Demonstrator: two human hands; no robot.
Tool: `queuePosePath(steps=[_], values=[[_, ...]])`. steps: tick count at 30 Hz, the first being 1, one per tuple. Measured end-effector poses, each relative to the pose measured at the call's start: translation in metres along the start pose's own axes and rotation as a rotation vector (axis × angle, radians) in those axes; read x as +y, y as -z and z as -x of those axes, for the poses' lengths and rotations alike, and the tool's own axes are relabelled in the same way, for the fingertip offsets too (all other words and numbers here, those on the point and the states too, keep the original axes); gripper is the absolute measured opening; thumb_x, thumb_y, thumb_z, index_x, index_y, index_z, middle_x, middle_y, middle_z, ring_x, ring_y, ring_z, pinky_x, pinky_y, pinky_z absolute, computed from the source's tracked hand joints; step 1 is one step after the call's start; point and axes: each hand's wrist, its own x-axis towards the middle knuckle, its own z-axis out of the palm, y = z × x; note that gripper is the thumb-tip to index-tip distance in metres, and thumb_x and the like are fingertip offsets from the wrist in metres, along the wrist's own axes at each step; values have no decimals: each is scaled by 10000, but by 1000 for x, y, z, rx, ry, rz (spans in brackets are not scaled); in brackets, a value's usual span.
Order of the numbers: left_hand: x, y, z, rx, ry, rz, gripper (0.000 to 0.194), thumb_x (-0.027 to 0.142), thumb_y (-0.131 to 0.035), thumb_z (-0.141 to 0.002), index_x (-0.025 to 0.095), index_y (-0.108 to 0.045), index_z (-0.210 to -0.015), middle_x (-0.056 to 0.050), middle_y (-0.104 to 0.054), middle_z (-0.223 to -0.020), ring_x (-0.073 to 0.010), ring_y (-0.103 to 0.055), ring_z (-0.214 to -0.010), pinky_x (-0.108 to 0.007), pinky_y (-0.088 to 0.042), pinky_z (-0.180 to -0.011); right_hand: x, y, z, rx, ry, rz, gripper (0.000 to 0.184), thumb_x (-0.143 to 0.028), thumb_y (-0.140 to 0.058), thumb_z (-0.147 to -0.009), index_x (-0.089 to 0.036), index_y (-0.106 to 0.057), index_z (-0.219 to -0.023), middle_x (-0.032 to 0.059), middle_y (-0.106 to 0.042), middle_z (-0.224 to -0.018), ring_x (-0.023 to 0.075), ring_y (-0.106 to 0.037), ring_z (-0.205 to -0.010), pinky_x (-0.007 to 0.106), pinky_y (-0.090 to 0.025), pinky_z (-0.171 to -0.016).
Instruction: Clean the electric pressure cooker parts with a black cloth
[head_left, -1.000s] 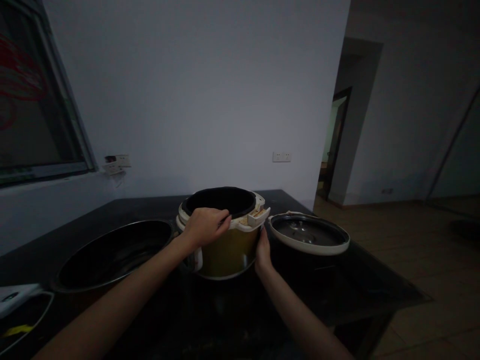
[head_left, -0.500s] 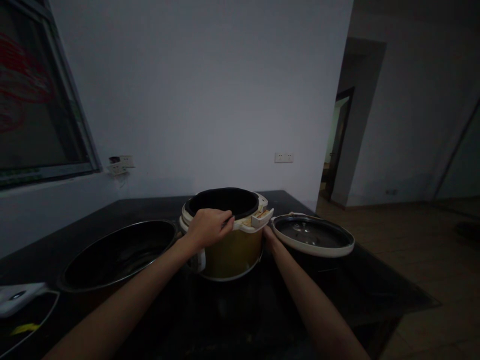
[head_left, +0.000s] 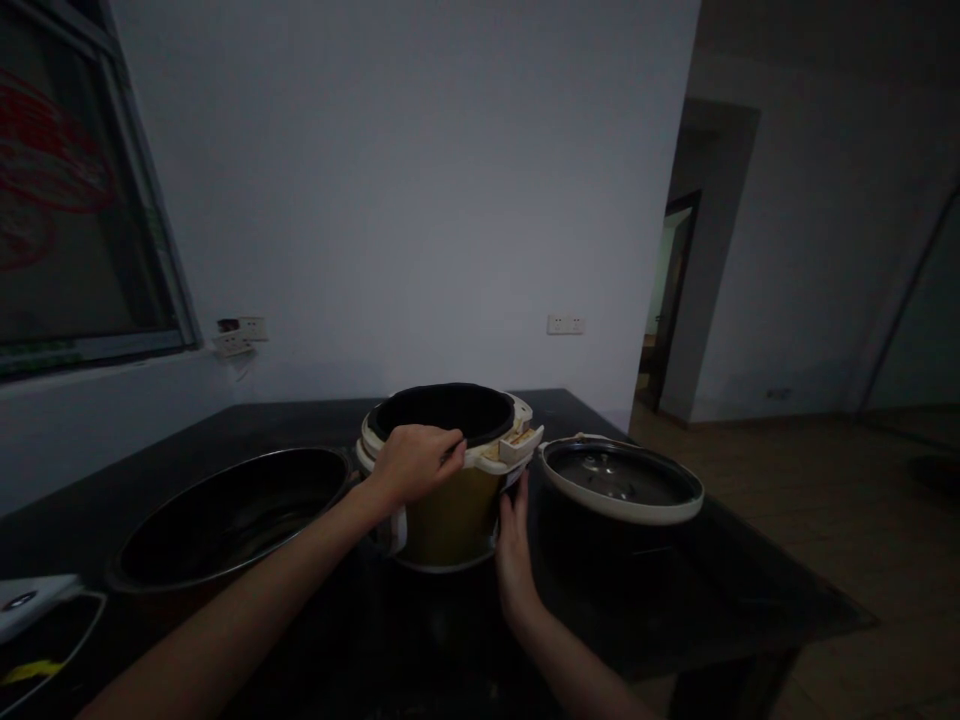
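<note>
A rice cooker (head_left: 450, 520) with a gold-yellow body, white rim and black inside stands without its lid on a dark table. My left hand (head_left: 420, 460) is closed over the near edge of its rim, thumb and fingers curled there. Against the cooker's right side lies my right hand (head_left: 515, 560), open, its fingers stretched upward below the white hinge bracket (head_left: 523, 443). The fingers of the left hand are partly hidden from above. To the right, the round lid (head_left: 645, 513) with a white edge lies with its dark inner side up.
A large black wok-like pan (head_left: 225, 520) stands left of the cooker. At the far left are a white device (head_left: 34, 600) with a cable and something yellow (head_left: 31, 670). The table (head_left: 720, 590) ends on the right; a wall with sockets (head_left: 565, 324) rises behind.
My right hand has come from behind the cooker's right side to its near right side, fingers now visible. My left hand stays on the rim. The view has shifted slightly.
</note>
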Motion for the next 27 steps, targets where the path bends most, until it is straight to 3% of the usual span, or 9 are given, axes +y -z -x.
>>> queuePosePath(steps=[4, 7, 10, 12, 14, 17, 20, 24, 27], values=[[1, 1, 0, 18, -15, 49, 324, 304, -385, -921, 200, -652, -771, -50, -699, -750, -198, -643, -715, -295, -407, -611, -6, -6, 8, -4, -8, -8, 775, -582, -449, -864, -248, -183, -1511, -4, -50, -1602, 181, -7, -1474, 424, -20, -1184], [1, 5, -1, 41, -43, 127, 265, 267, -412, -916, 219, -667, -969, -40, -710, -961, -191, -647, -903, -299, -460, -761, -9, -3, -23, 9, -17, -46, 782, -611, -404, -865, -220, -198, -1510, 29, -118, -1596, 195, -93, -1469, 420, -90, -1182], [-3, 11, -4, 99, -41, 430, 291, 240, -455, -902, 229, -605, -1151, -43, -664, -1142, -179, -607, -1049, -316, -455, -909, -12, 1, -46, 7, -31, -56, 744, -613, -329, -887, -201, -238, -1500, 56, -216, -1575, 206, -194, -1451, 427, -160, -1170], [-10, 16, -7, 120, -15, 678, 301, 236, -467, -897, 199, -586, -1172, -66, -655, -1137, -173, -611, -1029, -323, -464, -921, -12, 1, -38, 1, -27, -47, 756, -606, -348, -886, -191, -219, -1505, 58, -190, -1582, 206, -166, -1457, 429, -141, -1175], [-19, 21, -8, 96, 7, 810, 300, 251, -455, -908, 177, -583, -1170, -78, -661, -1106, -166, -624, -985, -317, -480, -896, -10, -2, -11, -13, -1, -4, 778, -586, -407, -881, -204, -168, -1515, 39, -90, -1599, 204, -55, -1472, 447, -72, -1184], [-37, 27, -8, 9, 16, 780, 289, 293, -440, -926, 182, -610, -1132, -77, -676, -1093, -175, -623, -996, -324, -471, -900, -2, -8, 42, -133, 133, 215, 689, -491, -435, -919, -273, -159, -1512, 3, -4, -1604, 229, 44, -1469, 517, -41, -1175], [-59, 33, -3, -135, -3, 656, 283, 348, -465, -917, 202, -634, -1090, -68, -686, -1098, -189, -618, -1023, -329, -456, -914, 3, -14, 72, -219, 142, 305, 646, -437, -467, -925, -336, -185, -1498, -7, -4, -1602, 274, 36, -1464, 580, -87, -1156], [-87, 33, 14, -308, -5, 608, 308, 382, -583, -839, 211, -631, -1090, -65, -682, -1112, -201, -617, -1023, -308, -454, -883, -3, -20, 62, -156, 131, 297, 662, -449, -441, -932, -318, -141, -1507, 12, 7, -1603, 279, 42, -1466, 603, -100, -1144], [-99, 23, 25, -330, -7, 563, 387, 430, -697, -730, 201, -643, -1038, -58, -687, -1028, -210, -615, -962, -301, -450, -836, -9, -22, 48, -108, 150, 285, 701, -473, -445, -922, -288, -119, -1514, 26, 14, -1604, 274, 52, -1468, 595, -78, -1146]])
